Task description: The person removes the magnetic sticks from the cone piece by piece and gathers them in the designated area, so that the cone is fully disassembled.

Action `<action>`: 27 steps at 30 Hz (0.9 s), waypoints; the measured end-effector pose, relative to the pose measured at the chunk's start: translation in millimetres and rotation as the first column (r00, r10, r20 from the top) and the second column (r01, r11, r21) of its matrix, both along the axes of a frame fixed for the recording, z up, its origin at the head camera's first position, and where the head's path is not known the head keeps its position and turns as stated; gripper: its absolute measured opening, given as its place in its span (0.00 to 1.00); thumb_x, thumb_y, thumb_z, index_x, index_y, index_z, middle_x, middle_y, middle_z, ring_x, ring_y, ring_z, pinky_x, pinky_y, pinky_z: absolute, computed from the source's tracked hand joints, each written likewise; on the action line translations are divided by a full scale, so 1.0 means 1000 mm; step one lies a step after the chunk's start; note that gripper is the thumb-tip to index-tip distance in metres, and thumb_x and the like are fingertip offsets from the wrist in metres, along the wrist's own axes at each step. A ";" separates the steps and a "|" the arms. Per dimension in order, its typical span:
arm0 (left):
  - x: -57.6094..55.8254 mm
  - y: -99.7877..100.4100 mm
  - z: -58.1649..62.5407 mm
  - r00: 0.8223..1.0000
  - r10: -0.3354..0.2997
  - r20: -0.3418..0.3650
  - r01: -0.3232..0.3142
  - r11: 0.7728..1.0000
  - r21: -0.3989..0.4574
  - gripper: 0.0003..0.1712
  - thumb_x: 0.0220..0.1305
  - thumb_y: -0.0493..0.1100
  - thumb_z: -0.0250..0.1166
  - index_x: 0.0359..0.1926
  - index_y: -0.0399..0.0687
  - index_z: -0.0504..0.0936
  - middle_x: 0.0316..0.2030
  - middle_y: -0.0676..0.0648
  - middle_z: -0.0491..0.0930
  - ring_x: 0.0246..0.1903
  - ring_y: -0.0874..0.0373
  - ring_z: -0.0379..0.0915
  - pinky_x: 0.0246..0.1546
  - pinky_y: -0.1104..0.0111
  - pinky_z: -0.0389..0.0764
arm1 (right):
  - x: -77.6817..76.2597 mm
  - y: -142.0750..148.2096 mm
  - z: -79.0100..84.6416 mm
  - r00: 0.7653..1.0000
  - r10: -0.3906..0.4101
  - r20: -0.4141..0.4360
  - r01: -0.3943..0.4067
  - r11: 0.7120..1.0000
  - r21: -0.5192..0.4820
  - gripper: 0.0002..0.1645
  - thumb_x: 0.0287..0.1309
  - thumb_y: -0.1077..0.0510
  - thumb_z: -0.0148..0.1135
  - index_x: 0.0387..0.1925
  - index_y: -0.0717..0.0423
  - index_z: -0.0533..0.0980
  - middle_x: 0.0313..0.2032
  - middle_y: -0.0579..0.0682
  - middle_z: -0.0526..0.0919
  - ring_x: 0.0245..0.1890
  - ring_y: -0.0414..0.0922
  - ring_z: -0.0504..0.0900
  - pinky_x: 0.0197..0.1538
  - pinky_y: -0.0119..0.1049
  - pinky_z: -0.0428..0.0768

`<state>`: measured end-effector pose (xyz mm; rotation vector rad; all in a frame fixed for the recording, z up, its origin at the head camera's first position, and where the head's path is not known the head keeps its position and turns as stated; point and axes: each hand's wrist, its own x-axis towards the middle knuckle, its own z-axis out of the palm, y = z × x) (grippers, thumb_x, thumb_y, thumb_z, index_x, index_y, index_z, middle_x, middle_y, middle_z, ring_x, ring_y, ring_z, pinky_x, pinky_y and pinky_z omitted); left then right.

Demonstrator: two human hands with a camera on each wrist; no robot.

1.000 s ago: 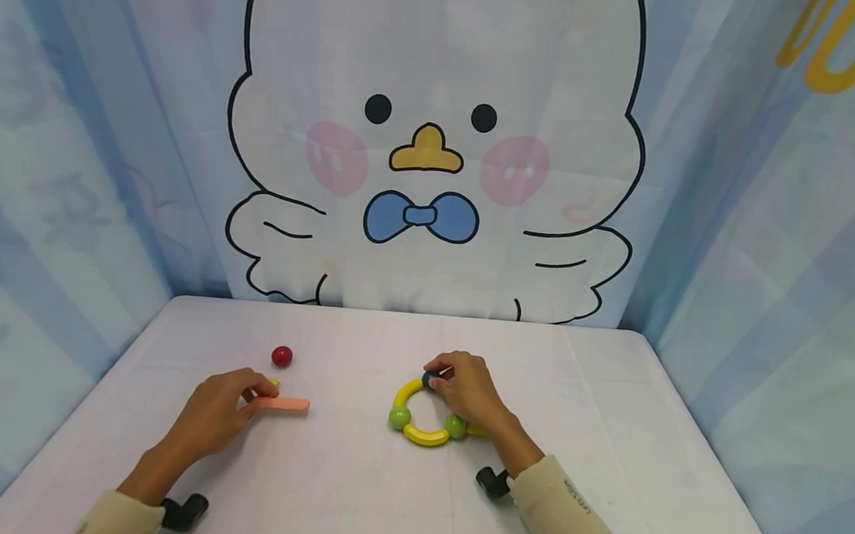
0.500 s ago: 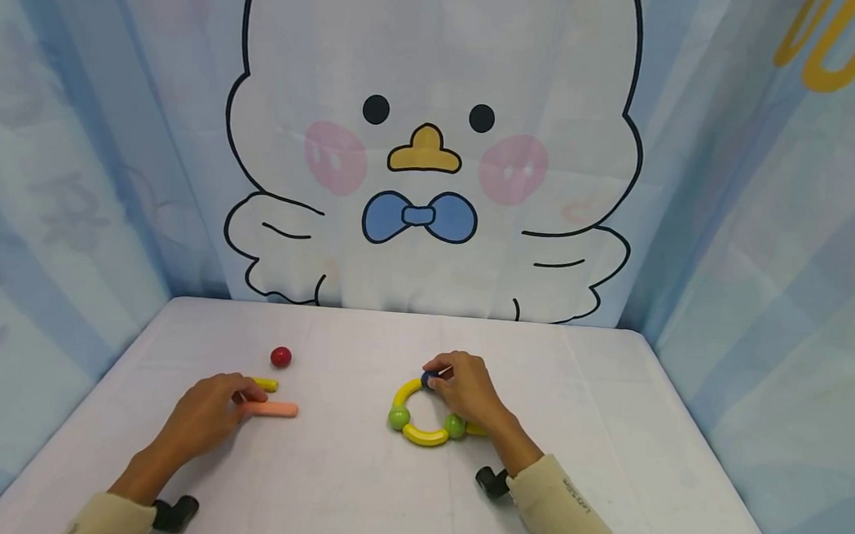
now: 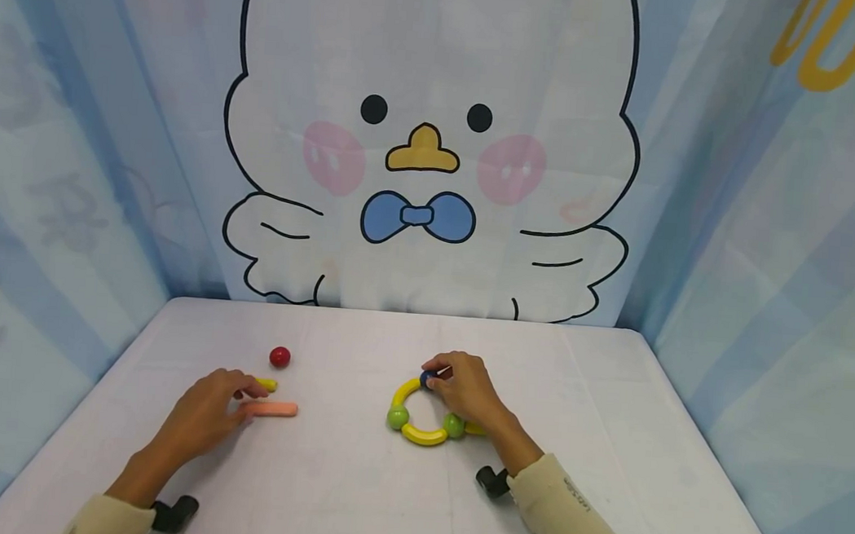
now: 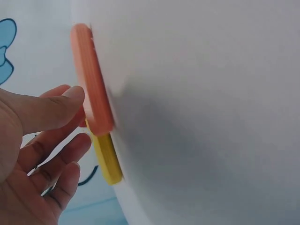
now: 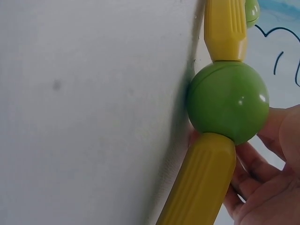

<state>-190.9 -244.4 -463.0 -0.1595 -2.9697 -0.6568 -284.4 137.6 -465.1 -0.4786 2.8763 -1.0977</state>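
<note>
My left hand (image 3: 206, 409) hovers over the near end of a salmon-orange stick (image 3: 273, 409), its thumb beside the stick and its fingers loosely spread. Behind that stick lies a short yellow stick (image 3: 267, 385), partly hidden by the fingers. In the left wrist view the thumb (image 4: 70, 101) overlaps the orange stick's (image 4: 91, 79) edge, with no grip around it. My right hand (image 3: 467, 392) pinches a dark blue ball (image 3: 428, 379) at the top of a ring of curved yellow sticks (image 3: 424, 436) and green balls (image 3: 398, 417). The ring's right part is hidden by the hand.
A red ball (image 3: 280, 357) lies beyond the left hand. The white table (image 3: 355, 491) ends at a backdrop (image 3: 427, 275) with a cartoon bird. Light blue curtains (image 3: 777, 321) stand on both sides.
The orange stick has shifted slightly left and nearer with my left hand, whose fingers have then loosened, exposing more of the yellow stick. The right hand stays on the blue ball.
</note>
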 end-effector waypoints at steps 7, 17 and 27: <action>-0.001 0.025 0.008 0.996 -0.034 -0.080 0.035 0.999 0.020 0.16 0.57 0.39 0.81 0.47 0.51 0.90 0.41 0.47 0.86 0.44 0.50 0.80 0.50 0.49 0.86 | 0.004 0.007 0.003 1.000 0.008 -0.019 -0.008 1.000 0.005 0.18 0.68 0.60 0.72 0.58 0.48 0.86 0.54 0.48 0.88 0.52 0.46 0.86 0.56 0.46 0.86; -0.011 0.082 0.018 0.986 -0.123 -0.116 0.129 0.991 0.044 0.18 0.58 0.37 0.81 0.48 0.57 0.90 0.46 0.53 0.87 0.48 0.51 0.81 0.54 0.53 0.86 | 0.018 0.022 0.011 0.997 -0.009 -0.077 0.009 1.000 0.002 0.16 0.65 0.58 0.75 0.54 0.48 0.87 0.51 0.48 0.90 0.51 0.48 0.88 0.57 0.49 0.87; -0.019 0.145 0.016 0.956 -0.257 -0.144 0.275 0.954 0.121 0.18 0.58 0.42 0.82 0.49 0.59 0.90 0.44 0.58 0.87 0.46 0.55 0.80 0.50 0.62 0.84 | 0.040 0.044 0.015 0.996 -0.056 -0.072 0.058 0.998 0.027 0.13 0.61 0.62 0.77 0.47 0.47 0.88 0.45 0.44 0.90 0.47 0.45 0.87 0.55 0.49 0.86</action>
